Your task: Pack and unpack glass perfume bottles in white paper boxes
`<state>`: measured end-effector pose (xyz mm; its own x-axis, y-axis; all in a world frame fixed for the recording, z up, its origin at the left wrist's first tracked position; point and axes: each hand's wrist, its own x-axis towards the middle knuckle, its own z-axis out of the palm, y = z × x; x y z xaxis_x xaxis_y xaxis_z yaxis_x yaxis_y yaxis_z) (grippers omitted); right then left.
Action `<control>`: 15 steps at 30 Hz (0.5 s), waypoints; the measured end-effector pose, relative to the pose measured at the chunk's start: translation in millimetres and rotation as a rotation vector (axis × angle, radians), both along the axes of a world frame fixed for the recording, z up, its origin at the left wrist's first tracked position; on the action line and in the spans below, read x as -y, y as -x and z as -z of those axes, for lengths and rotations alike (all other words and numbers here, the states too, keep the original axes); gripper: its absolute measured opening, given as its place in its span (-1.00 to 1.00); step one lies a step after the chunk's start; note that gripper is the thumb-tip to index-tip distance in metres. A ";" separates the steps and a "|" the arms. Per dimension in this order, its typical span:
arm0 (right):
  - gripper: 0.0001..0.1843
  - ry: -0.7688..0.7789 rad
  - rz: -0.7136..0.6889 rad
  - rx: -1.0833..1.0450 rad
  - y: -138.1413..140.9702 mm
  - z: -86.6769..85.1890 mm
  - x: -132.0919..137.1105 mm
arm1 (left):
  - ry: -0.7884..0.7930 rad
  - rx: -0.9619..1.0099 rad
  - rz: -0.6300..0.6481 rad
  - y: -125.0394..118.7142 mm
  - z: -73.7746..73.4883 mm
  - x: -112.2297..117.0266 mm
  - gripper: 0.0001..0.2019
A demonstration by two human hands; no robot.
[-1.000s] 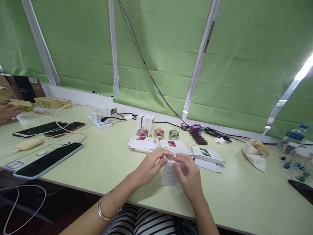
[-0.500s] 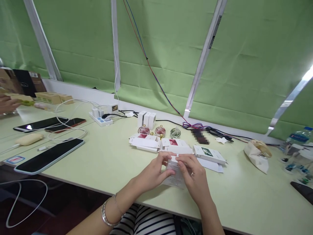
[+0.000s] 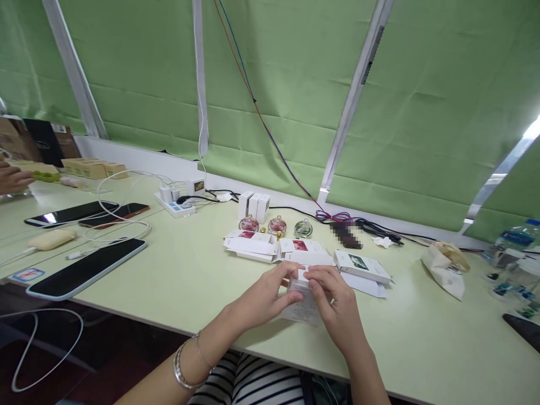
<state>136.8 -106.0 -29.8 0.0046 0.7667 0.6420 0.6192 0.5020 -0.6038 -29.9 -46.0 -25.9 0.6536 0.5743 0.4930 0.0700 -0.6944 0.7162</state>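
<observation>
Item in hand: 1 white box [image 3: 300, 312], with fine print on the side facing the wearer, located at the near part of the tabletop [image 3: 202, 281], directly in front of the wearer. Contact at its base cannot be confirmed.

Left hand [image 3: 266, 291]: grip clamped on the white box, thumb against the printed side, fingers at the top edge. Right hand [image 3: 340, 306]: grip clamped on the same box from the right, fingertips at the top, thumb on the upper front. The fingertips of the 2 hands are near each other.

Beyond the hands: 3 white cartons in a row, comprising a left carton [image 3: 251, 246] and a middle carton [image 3: 300, 246], each with a pink picture, and a right carton [image 3: 358, 264] with a green picture. Behind these: 2 reddish round bottles [image 3: 277, 226] and 1 green round bottle [image 3: 303, 229]. 3 small white boxes [image 3: 254, 207] stand upright farther back.

To the left: a power strip [image 3: 176, 209] and a phone [image 3: 90, 267]. Far left: another person's hand [image 3: 14, 179]. To the right: a cloth pouch [image 3: 441, 267].
</observation>
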 end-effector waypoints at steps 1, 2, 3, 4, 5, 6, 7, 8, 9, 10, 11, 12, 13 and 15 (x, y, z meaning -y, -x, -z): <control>-0.80 -0.005 0.010 0.000 1.3 -0.1 -0.1 | 0.005 -0.012 -0.005 1.0 -2.2 -0.1 -0.87; -0.80 -0.014 0.020 0.000 2.7 -0.2 -0.1 | 0.006 -0.028 -0.016 2.0 -4.2 -0.4 -0.87; -0.80 -0.024 0.032 0.000 4.2 -0.3 -0.1 | 0.002 -0.046 -0.030 3.0 -5.8 -0.7 -0.86; -0.80 -0.037 0.044 0.001 5.6 -0.5 0.0 | -0.008 -0.063 -0.045 3.8 -6.9 -1.1 -0.85; -0.80 -0.048 0.055 0.003 7.0 -0.9 0.2 | -0.023 -0.076 -0.057 4.4 -7.5 -1.3 -0.83; -0.80 -0.056 0.064 0.006 8.1 -1.3 0.5 | -0.035 -0.087 -0.059 4.8 -7.4 -1.4 -0.83; -0.81 -0.061 0.071 0.007 9.0 -1.9 0.9 | -0.043 -0.097 -0.051 4.9 -6.7 -1.3 -0.83; -0.81 -0.062 0.074 0.007 9.7 -2.6 1.4 | -0.050 -0.106 -0.038 4.8 -5.5 -0.8 -0.82; -0.82 -0.062 0.076 0.005 10.2 -3.3 1.9 | -0.059 -0.113 -0.029 4.4 -3.9 -0.1 -0.80; -0.82 -0.058 0.073 0.003 10.4 -4.0 2.4 | -0.073 -0.119 -0.025 4.0 -1.9 0.7 -0.77; -0.83 -0.053 0.070 0.002 10.5 -4.5 2.8 | -0.089 -0.120 -0.029 3.5 0.3 1.6 -0.75; -0.83 -0.047 0.066 0.003 10.4 -4.9 3.2 | -0.103 -0.117 -0.038 3.0 2.4 2.4 -0.74; -0.83 -0.045 0.065 0.006 10.4 -5.0 3.4 | -0.112 -0.111 -0.050 2.7 4.4 3.1 -0.75; -0.82 -0.053 0.071 0.018 10.5 -4.5 3.5 | -0.104 -0.107 -0.065 2.2 7.5 3.7 -0.78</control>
<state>126.3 -109.5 -25.3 0.0460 0.7297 0.6822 0.6653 0.4871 -0.5658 -32.1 -49.7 -33.4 0.6686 0.5667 0.4815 0.1892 -0.7559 0.6268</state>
